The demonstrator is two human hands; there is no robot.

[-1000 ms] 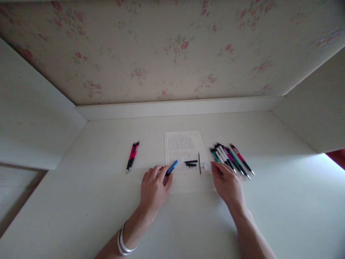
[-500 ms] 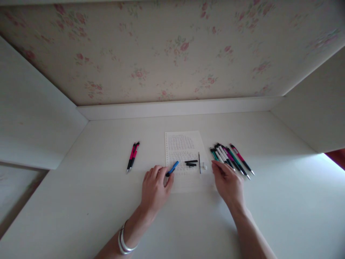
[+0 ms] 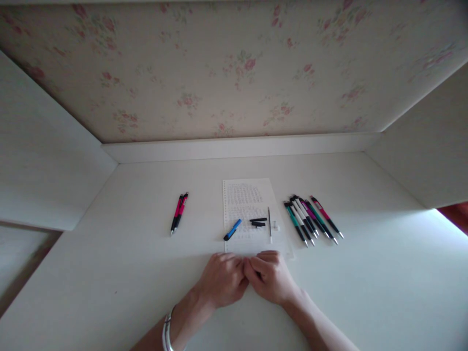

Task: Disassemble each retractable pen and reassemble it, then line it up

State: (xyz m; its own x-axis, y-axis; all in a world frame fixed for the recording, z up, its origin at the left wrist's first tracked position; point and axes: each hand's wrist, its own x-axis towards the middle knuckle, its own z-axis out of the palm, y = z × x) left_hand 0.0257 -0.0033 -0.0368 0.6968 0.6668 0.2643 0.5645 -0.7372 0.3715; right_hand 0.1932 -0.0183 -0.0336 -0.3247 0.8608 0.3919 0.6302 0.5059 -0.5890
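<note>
My left hand (image 3: 224,280) and my right hand (image 3: 271,278) meet at the near edge of a handwritten sheet of paper (image 3: 241,184). Both are closed, with their fingertips pressed together; whatever lies between them is hidden. Just beyond my left hand, a blue and black pen piece (image 3: 233,229) rests slanted on the paper. Beside it are short black pen parts (image 3: 258,224). A thin ink refill (image 3: 270,224) lies upright in view to their right, with a small clear or whitish piece (image 3: 276,226) next to it.
Two pink and black pens (image 3: 179,213) lie side by side at the left. Several pens in green, white, purple and pink (image 3: 310,217) form a loose group at the right. White side panels and a low back ledge (image 3: 241,149) border the white desk (image 3: 146,282).
My left hand has come off the blue pen piece, which stays on the paper. My right hand has moved left and nearer to me, away from the pens, and the two hands now touch.
</note>
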